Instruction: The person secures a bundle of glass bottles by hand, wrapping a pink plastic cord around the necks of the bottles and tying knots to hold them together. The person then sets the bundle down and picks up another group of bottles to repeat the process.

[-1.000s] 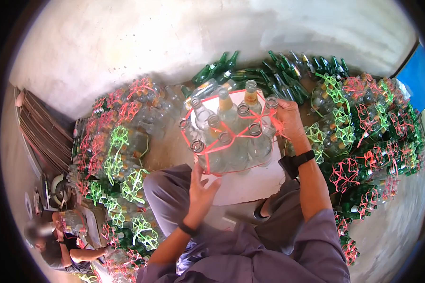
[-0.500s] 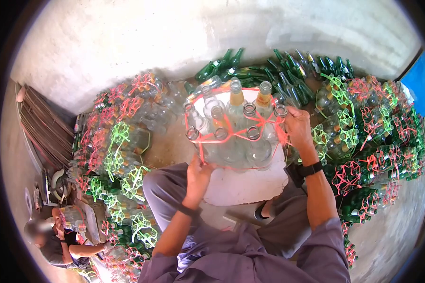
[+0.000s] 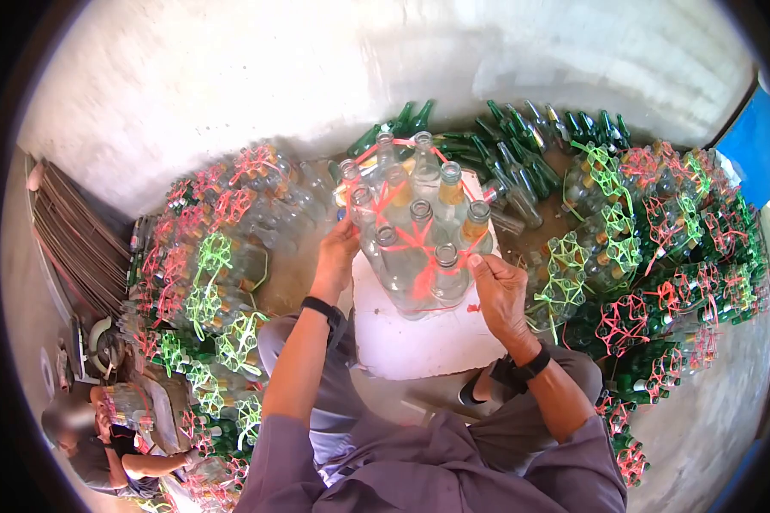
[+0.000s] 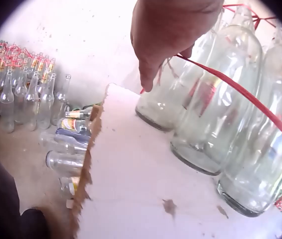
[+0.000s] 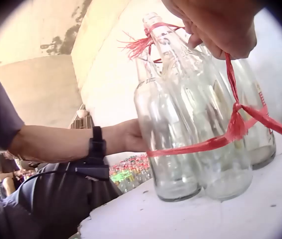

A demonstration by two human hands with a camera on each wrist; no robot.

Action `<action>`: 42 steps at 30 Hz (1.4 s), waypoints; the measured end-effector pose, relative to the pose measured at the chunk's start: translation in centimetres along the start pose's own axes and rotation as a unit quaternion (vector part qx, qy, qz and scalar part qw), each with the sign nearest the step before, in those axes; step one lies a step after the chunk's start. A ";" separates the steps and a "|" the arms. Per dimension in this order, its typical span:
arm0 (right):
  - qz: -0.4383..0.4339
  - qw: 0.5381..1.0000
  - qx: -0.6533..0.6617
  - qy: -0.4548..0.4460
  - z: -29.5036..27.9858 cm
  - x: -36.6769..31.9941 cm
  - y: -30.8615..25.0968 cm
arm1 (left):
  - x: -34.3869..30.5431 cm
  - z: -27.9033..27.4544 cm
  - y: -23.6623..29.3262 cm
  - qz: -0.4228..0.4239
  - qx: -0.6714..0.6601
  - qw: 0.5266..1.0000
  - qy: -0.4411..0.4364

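While the left hand [image 4: 173,35] grips red ribbon [image 4: 245,93], the right hand [image 5: 223,25] pinches more by clear bottles [image 5: 173,174], labels [image 3: 451,195] unreadable.

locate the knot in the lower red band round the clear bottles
In the right wrist view, the knot is right of centre, against the clear glass bottles and just below the right hand, whose fingers pinch the red strand rising from it.

left grip [image 4: 173,32] top-cropped | right grip [image 5: 218,25] top-cropped | red strap [image 5: 270,123] right-cropped
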State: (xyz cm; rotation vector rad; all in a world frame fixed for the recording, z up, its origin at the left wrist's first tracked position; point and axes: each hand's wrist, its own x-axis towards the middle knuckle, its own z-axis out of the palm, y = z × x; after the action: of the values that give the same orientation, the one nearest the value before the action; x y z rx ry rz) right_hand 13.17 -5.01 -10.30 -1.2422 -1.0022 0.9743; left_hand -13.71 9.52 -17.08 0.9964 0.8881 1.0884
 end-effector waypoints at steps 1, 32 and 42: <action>-0.021 1.000 -0.013 0.007 0.3 -0.1 0.2 | 0.3 0.0 0.0 -0.001 -0.003 1.000 -0.008; -0.187 0.974 -0.131 -0.006 1.6 -1.6 0.7 | -3.2 2.2 5.4 0.067 0.069 0.979 0.177; -0.206 0.942 -0.261 0.039 2.2 -1.1 0.5 | -11.4 13.1 14.8 0.391 0.481 0.779 -0.092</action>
State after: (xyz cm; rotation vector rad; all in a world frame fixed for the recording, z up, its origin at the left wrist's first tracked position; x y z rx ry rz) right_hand 10.70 -5.40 -10.78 -1.4030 -1.4421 0.3341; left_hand -8.35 -1.82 2.01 2.4549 0.8748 1.1531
